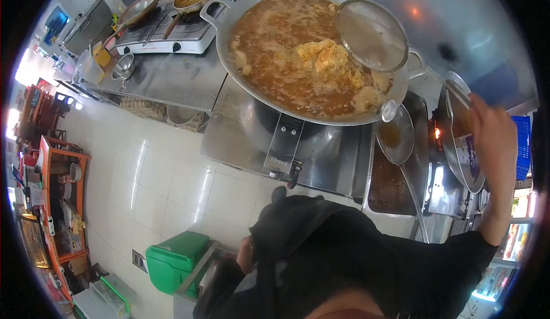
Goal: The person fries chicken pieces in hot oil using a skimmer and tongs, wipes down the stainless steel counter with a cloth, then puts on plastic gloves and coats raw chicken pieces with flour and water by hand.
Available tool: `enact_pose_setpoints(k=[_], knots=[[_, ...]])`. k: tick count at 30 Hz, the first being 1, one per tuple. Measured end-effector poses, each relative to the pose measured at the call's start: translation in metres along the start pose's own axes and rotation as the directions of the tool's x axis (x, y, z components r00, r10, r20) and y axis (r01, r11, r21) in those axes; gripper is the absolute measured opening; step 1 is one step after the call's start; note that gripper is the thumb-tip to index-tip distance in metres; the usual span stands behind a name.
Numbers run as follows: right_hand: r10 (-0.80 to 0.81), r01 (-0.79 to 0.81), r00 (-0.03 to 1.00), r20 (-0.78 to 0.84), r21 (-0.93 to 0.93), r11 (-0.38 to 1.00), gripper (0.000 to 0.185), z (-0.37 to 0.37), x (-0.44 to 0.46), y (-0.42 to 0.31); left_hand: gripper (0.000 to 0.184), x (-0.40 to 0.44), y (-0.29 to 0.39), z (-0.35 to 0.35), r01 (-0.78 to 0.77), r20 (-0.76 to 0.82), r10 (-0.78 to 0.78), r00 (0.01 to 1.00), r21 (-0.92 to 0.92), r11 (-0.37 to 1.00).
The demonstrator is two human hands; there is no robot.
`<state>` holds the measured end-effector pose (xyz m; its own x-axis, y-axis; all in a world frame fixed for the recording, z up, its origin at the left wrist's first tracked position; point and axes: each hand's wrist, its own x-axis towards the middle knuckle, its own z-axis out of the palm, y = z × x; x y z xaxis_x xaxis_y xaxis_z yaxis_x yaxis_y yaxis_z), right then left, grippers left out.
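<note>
My right hand (494, 128) is at the right, its fingers closed round a metal handle beside a wide metal pan (455, 138). Low in the view, my left hand (245, 254) is close to my dark clothing, its fingers mostly hidden. A large two-handled wok (222, 47) holds bubbling brown oil, with a golden clump of frying food (327, 58) near the middle. Over the wok's back right part is a round mesh strainer (372, 35). A long-handled skimmer (395, 135) leans over a metal tray (387, 201) at the wok's lower right.
At the back left, a gas stove (166, 44) carries two pans. A small metal bowl (123, 67) sits on the counter. A flame (437, 132) shows beside the right pan. The floor has a green bin (175, 261); orange shelving (60, 198) stands far left.
</note>
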<state>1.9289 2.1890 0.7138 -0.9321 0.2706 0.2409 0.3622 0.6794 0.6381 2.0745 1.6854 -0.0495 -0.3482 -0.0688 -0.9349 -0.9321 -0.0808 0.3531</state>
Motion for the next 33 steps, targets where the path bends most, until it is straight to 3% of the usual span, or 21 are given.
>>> enact_pose_setpoints(k=[3, 5, 10, 12, 13, 15, 16, 18, 19, 21, 31, 33], knots=[[-0.005, 0.010, 0.990, -0.138, 0.036, 0.999, 0.018, 0.044, 0.027, 0.034, 0.032, 0.002, 0.012, 0.000, -0.032, -0.022, 0.031, 0.999, -0.012, 0.999], [0.099, -0.099, 0.995, -0.009, -0.024, 0.995, 0.020, 0.056, 0.058, 0.030, 0.032, 0.005, 0.020, -0.001, -0.055, -0.033, 0.054, 0.998, -0.014, 0.998], [0.055, -0.057, 0.998, 0.037, 0.054, 0.997, 0.024, 0.136, 0.114, 0.041, 0.032, 0.011, 0.037, -0.003, -0.092, -0.072, 0.090, 0.993, -0.033, 0.995], [-0.097, 0.066, 0.990, 0.098, 0.280, 0.958, 0.021, 0.150, 0.125, 0.039, 0.032, 0.012, 0.028, -0.005, -0.085, -0.073, 0.082, 0.994, -0.040, 0.996], [-0.101, 0.070, 0.990, 0.097, 0.282, 0.957, 0.021, 0.153, 0.131, 0.039, 0.032, 0.010, 0.019, -0.006, -0.073, -0.068, 0.070, 0.995, -0.041, 0.997], [-0.311, 0.108, 0.906, 0.286, 0.554, 0.825, 0.018, 0.158, 0.138, 0.036, 0.032, 0.001, 0.003, -0.008, -0.042, -0.056, 0.040, 0.998, -0.035, 0.998], [-0.307, 0.101, 0.907, 0.288, 0.559, 0.823, 0.018, 0.165, 0.141, 0.034, 0.032, -0.004, -0.006, -0.007, -0.023, -0.047, 0.022, 0.999, -0.022, 1.000], [-0.438, -0.060, 0.771, 0.462, 0.738, 0.673, 0.019, 0.174, 0.150, 0.027, 0.032, -0.011, -0.026, -0.007, 0.014, -0.040, -0.014, 0.999, -0.014, 1.000], [-0.440, -0.061, 0.770, 0.462, 0.739, 0.671, 0.019, 0.175, 0.151, 0.023, 0.032, -0.012, -0.034, -0.005, 0.027, -0.037, -0.028, 0.999, -0.009, 1.000], [-0.471, -0.259, 0.697, 0.540, 0.803, 0.536, 0.019, 0.169, 0.154, 0.010, 0.032, -0.015, -0.040, -0.001, 0.045, -0.035, -0.046, 0.998, -0.011, 0.999], [-0.463, -0.516, 0.705, 0.538, 0.836, 0.186, 0.011, 0.175, 0.158, -0.065, 0.033, 0.006, -0.020, 0.008, -0.034, -0.025, 0.032, 0.999, -0.046, 0.998], [-0.369, -0.578, 0.735, 0.568, 0.810, 0.096, 0.009, 0.176, 0.164, -0.070, 0.033, 0.007, -0.014, 0.008, -0.058, -0.029, 0.057, 0.998, -0.055, 0.997]])
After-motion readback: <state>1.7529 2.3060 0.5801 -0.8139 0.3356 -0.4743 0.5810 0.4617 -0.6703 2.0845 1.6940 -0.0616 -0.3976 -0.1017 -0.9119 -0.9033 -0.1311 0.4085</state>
